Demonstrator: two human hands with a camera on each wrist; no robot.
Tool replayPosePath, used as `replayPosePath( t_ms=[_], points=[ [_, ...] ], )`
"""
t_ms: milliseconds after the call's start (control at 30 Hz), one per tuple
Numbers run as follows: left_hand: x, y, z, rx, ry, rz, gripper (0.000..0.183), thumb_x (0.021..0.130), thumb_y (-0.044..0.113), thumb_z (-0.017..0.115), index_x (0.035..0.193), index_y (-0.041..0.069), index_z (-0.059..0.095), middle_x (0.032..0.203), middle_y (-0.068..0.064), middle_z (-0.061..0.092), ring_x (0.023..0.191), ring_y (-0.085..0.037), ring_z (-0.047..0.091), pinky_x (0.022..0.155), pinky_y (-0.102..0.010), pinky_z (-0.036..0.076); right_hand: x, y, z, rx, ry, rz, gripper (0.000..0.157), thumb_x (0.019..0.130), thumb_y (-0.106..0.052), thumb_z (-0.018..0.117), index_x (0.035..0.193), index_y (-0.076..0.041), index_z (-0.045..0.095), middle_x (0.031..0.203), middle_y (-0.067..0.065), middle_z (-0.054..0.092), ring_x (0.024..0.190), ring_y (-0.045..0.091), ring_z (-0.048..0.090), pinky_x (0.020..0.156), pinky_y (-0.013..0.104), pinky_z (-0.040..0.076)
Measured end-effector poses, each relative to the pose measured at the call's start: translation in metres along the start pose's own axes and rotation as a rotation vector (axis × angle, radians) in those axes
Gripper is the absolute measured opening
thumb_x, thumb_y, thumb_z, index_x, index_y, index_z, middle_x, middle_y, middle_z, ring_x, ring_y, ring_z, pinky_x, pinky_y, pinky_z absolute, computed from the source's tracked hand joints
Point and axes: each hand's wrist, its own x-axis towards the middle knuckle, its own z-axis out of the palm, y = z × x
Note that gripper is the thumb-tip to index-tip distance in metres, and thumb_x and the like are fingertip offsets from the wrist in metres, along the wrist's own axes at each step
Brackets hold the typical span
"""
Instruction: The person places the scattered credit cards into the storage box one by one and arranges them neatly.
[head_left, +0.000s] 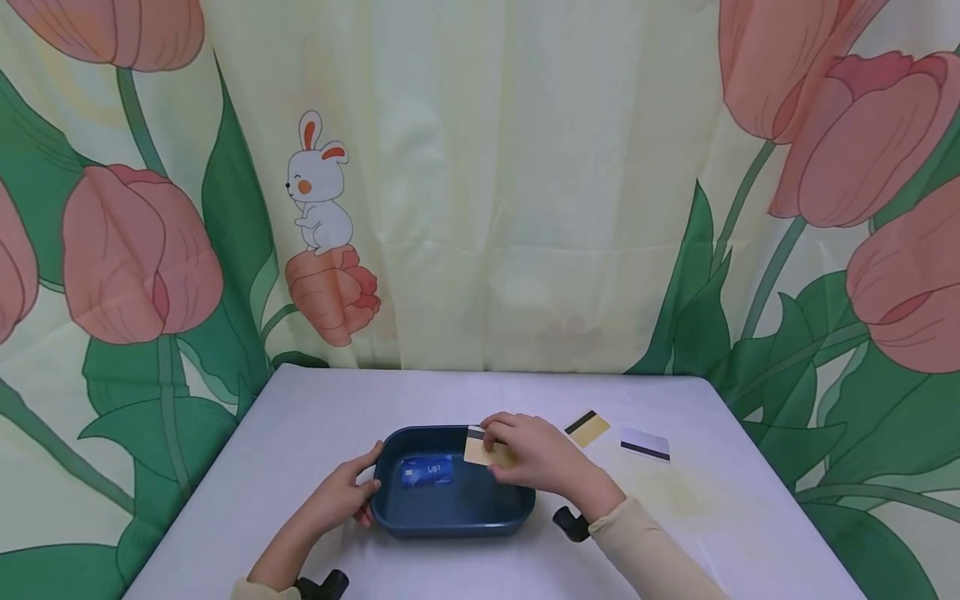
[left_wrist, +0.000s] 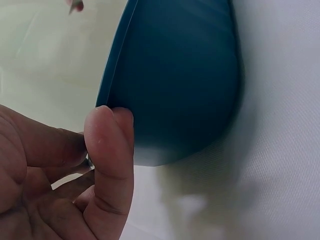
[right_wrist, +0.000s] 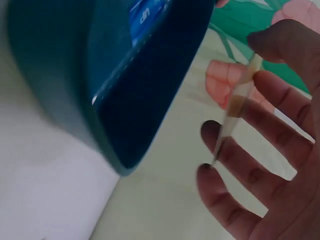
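A dark blue rectangular tray [head_left: 480, 493] with raised sides stands on the table. Inside it, toward the left, lies a blue card [head_left: 427, 471] marked VIP. My left hand [head_left: 341, 493] grips the tray's left end; the left wrist view shows thumb and finger [left_wrist: 107, 160] pinching the rim. Over the tray's right part, my right hand [head_left: 536, 450] holds a pale gold card [head_left: 475, 451] with a dark stripe. Seen almost edge-on in the right wrist view, this card [right_wrist: 235, 107] sits between the thumb and the fingertips, above the rim.
Right of the tray lie two more cards, a gold one [head_left: 588, 428] with a black stripe and a silvery one [head_left: 645, 444] with a dark stripe. A white cloth covers the table [head_left: 420, 567]. Behind it hangs a curtain [head_left: 517, 208] printed with tulips and a rabbit.
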Motion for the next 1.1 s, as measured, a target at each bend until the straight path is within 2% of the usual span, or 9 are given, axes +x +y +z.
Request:
replayPosePath(
  t_ms=[167,333,467,667,900,1100],
  points=[
    [0.0,-0.003,0.0,0.003,-0.01,0.006,0.063,0.102,-0.002,0.056,0.161,0.004,0.033,0.15,-0.03,0.045,0.05,-0.023,0.06,0.052,-0.038,0.058,0.01,-0.011,0.009,0.03,-0.098,0.037,0.019,0.086,-0.033,0.081,0.098,-0.025,0.069,0.121,-0.008,0.069,0.09,0.008,0.063,0.073,0.022,0.053],
    [0.001,-0.005,0.0,-0.005,-0.015,0.026,0.063,0.102,-0.002,0.055,0.161,0.003,0.033,0.152,-0.031,0.044,0.049,-0.023,0.06,0.052,-0.038,0.058,0.016,-0.02,0.017,0.035,-0.143,0.068,0.02,0.085,-0.034,0.081,0.098,-0.026,0.069,0.102,-0.015,0.066,0.073,0.002,0.051,0.064,0.019,0.044],
    [0.001,-0.004,0.0,-0.018,-0.006,0.015,0.063,0.102,-0.003,0.055,0.161,0.004,0.033,0.153,-0.029,0.044,0.049,-0.023,0.06,0.053,-0.039,0.059,0.018,-0.026,0.022,0.024,-0.17,0.079,0.02,0.085,-0.034,0.082,0.098,-0.025,0.069,0.095,-0.014,0.062,0.069,0.002,0.049,0.061,0.02,0.042],
    [-0.001,-0.002,0.0,-0.023,0.004,-0.009,0.064,0.102,-0.004,0.055,0.161,0.006,0.033,0.154,-0.028,0.043,0.05,-0.023,0.06,0.054,-0.038,0.059,0.024,-0.039,0.03,0.055,-0.275,0.137,0.018,0.088,-0.033,0.083,0.099,-0.023,0.072,0.092,-0.011,0.059,0.069,0.005,0.048,0.06,0.019,0.041],
    [-0.002,-0.002,0.001,-0.035,-0.009,-0.008,0.064,0.102,-0.003,0.055,0.162,0.006,0.032,0.156,-0.029,0.04,0.051,-0.023,0.06,0.054,-0.039,0.059,0.027,-0.051,0.033,0.068,-0.36,0.155,0.018,0.086,-0.023,0.084,0.098,-0.023,0.071,0.085,-0.009,0.055,0.069,0.005,0.048,0.059,0.02,0.041],
    [-0.001,-0.002,0.001,-0.044,-0.008,0.006,0.064,0.102,-0.003,0.054,0.161,0.005,0.032,0.157,-0.03,0.039,0.051,-0.024,0.06,0.054,-0.039,0.059,0.03,-0.055,0.039,-0.04,-0.36,0.114,0.017,0.084,-0.024,0.085,0.096,-0.026,0.073,0.086,-0.012,0.055,0.069,0.005,0.047,0.06,0.019,0.042]
  ],
)
